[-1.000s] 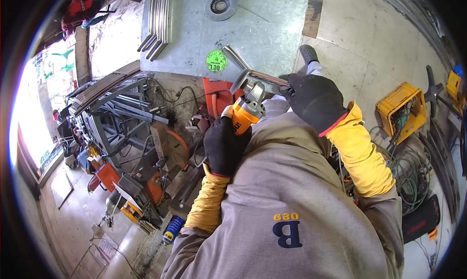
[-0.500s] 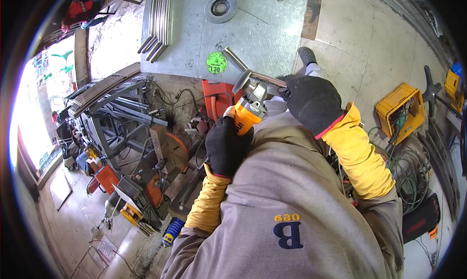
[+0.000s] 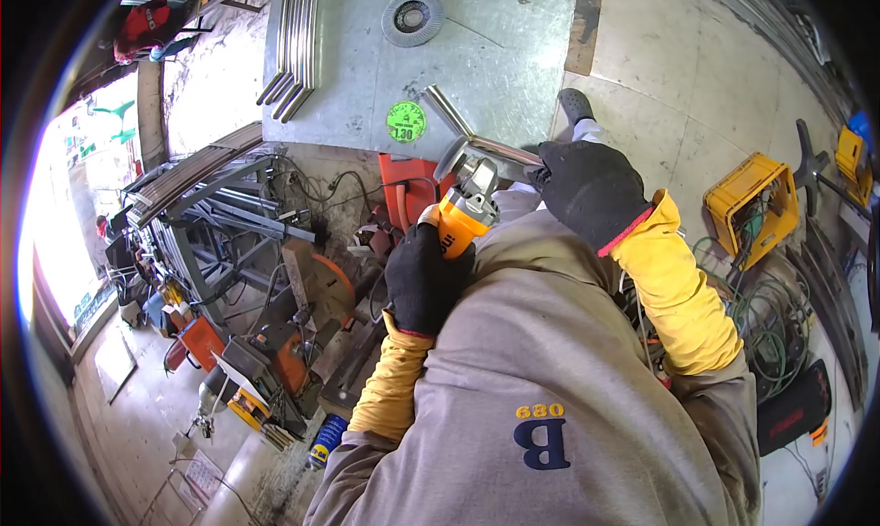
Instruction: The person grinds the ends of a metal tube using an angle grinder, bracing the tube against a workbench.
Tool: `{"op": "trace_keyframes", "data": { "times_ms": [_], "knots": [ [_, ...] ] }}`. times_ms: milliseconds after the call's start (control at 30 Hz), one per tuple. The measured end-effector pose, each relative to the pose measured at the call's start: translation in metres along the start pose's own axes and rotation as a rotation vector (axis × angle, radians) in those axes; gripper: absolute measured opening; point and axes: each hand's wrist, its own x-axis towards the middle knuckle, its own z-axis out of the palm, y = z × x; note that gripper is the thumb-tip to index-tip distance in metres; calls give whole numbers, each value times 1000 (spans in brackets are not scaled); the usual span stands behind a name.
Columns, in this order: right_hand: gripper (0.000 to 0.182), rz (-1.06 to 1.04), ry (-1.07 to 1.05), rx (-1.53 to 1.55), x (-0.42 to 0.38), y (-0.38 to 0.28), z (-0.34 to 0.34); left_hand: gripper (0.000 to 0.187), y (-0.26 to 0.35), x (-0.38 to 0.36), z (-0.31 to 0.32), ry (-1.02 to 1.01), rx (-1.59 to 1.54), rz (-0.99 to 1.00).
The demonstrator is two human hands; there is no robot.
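My left hand (image 3: 423,277), in a black glove, grips the orange body of an angle grinder (image 3: 463,210). The grinder's disc end rests against a shiny bent metal tube (image 3: 477,134) at the near edge of a galvanised sheet-metal table (image 3: 513,59). My right hand (image 3: 591,189), also black-gloved with a yellow sleeve, clamps the right end of that tube. My grey sweatshirt fills the lower middle of the view.
A flap disc (image 3: 412,16), a bundle of metal strips (image 3: 295,45) and a green sticker (image 3: 404,121) lie on the table. At left stand steel racks and a chop saw (image 3: 312,297). A yellow crate (image 3: 750,210) and coiled cables (image 3: 770,324) sit right.
The grinder head has shifted slightly along the tube. Both hands keep their grips, and the view has drifted a little.
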Motion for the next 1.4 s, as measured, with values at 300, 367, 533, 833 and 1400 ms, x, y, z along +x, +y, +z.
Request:
{"op": "trace_keyframes", "data": {
  "times_ms": [300, 367, 533, 833, 1400],
  "knots": [
    [30, -6, 66, -75, -5, -6, 2, 68, 8, 4, -7, -58, -23, -44],
    [30, 4, 81, -63, -5, -6, 0, 68, 5, 4, -6, -42, -27, -26],
    [35, -10, -67, 13, 5, 5, -9, 67, 4, 5, -6, -14, -26, -1],
    [36, -59, -123, 140, 11, 22, -7, 68, 4, -2, -1, -59, -36, -120],
    [53, 84, -23, 98, -1, -6, -7, 67, 2, 1, -7, -50, -26, -57]
  ]
}}
